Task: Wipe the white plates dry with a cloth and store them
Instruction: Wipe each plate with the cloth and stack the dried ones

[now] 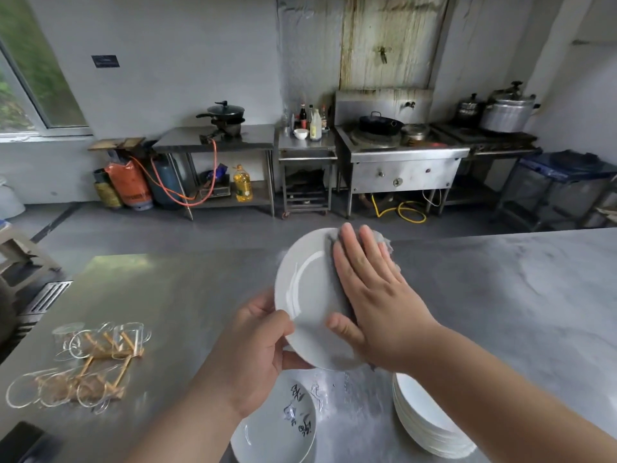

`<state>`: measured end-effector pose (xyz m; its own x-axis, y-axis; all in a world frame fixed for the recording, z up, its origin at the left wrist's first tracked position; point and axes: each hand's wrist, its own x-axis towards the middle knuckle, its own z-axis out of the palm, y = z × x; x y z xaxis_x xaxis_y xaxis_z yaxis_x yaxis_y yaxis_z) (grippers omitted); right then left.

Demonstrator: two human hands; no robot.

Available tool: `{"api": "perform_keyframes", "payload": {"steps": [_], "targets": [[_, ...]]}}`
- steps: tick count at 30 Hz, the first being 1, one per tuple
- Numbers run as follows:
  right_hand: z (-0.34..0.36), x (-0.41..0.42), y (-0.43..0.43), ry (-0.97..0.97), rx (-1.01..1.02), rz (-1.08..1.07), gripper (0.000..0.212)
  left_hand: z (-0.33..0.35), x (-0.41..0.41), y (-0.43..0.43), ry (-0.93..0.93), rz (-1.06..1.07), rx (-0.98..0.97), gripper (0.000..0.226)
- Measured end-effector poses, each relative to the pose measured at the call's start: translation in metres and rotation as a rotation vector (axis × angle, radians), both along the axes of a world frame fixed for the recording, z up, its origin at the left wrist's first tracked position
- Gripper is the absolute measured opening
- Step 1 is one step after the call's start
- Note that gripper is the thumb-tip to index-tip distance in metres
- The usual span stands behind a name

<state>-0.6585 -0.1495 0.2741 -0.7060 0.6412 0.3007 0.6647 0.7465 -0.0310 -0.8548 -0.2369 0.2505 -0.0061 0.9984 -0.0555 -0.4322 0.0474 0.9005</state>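
Note:
I hold a white plate (309, 292) tilted up above the steel counter (500, 295). My left hand (257, 349) grips its lower left rim, thumb on the face. My right hand (370, 295) lies flat with straight fingers on the plate's right half, pressing a grey cloth (384, 242) against it; only the cloth's edges show around the fingers. Below, a stack of white plates (427, 426) sits at the counter's near right. A plate with dark painted marks (280, 426) tops another pile at the near centre.
Several clear glass cups (100, 339) on a wooden rack (110, 362) lie at the counter's left. Across the aisle stand steel tables, gas cylinders (133, 185), a wok stove (380, 128) and large pots (507, 110).

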Motion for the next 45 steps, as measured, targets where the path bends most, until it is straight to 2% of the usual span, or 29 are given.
{"api": "perform_keyframes", "payload": {"steps": [3, 5, 8, 13, 16, 19, 24, 27, 29, 33, 36, 39, 42, 45], "targets": [[0.003, -0.019, -0.002, 0.068, 0.138, 0.232, 0.102, 0.004, 0.002, 0.001, 0.054, -0.019, -0.026, 0.040], [0.007, -0.025, -0.002, 0.076, 0.191, 0.269, 0.099, 0.005, 0.001, 0.001, 0.051, -0.003, -0.019, 0.041], [0.012, -0.013, 0.008, 0.050, 0.179, 0.155, 0.100, 0.007, -0.004, 0.000, -0.011, -0.012, 0.013, 0.052], [-0.012, 0.006, 0.003, -0.001, 0.022, -0.096, 0.104, 0.005, -0.009, -0.001, -0.059, 0.033, -0.011, 0.056], [-0.008, 0.003, 0.008, -0.027, 0.049, -0.041, 0.101, 0.005, -0.003, -0.001, -0.005, 0.015, -0.053, 0.055], [0.011, 0.002, 0.020, -0.026, 0.083, -0.035, 0.095, 0.013, -0.002, 0.003, -0.051, 0.063, -0.040, 0.053], [-0.019, 0.003, -0.010, 0.299, -0.222, -0.075, 0.098, 0.022, -0.007, 0.015, -0.176, 0.208, 0.038, 0.053], [-0.042, 0.000, -0.031, 0.466, -0.274, -0.077, 0.098, 0.015, 0.004, 0.012, -0.186, 0.208, 0.029, 0.057], [-0.034, 0.002, -0.020, 0.503, -0.281, -0.089, 0.100, 0.009, 0.011, 0.010, -0.189, 0.180, 0.041, 0.058], [-0.005, 0.013, 0.009, 0.482, -0.169, 0.006, 0.096, 0.018, 0.006, 0.006, -0.177, 0.082, 0.018, 0.061], [-0.001, 0.021, 0.012, 0.389, -0.094, 0.119, 0.098, 0.036, -0.010, 0.005, -0.128, -0.018, -0.074, 0.054], [0.004, 0.025, 0.012, 0.267, -0.107, 0.188, 0.104, 0.048, -0.021, 0.005, -0.059, -0.053, -0.156, 0.046], [0.013, 0.026, 0.013, 0.203, -0.162, 0.132, 0.109, 0.046, -0.017, 0.008, -0.092, 0.026, -0.173, 0.050], [-0.006, 0.016, -0.012, 0.315, -0.225, 0.029, 0.105, 0.039, -0.006, 0.010, -0.165, 0.119, -0.125, 0.049]]}}
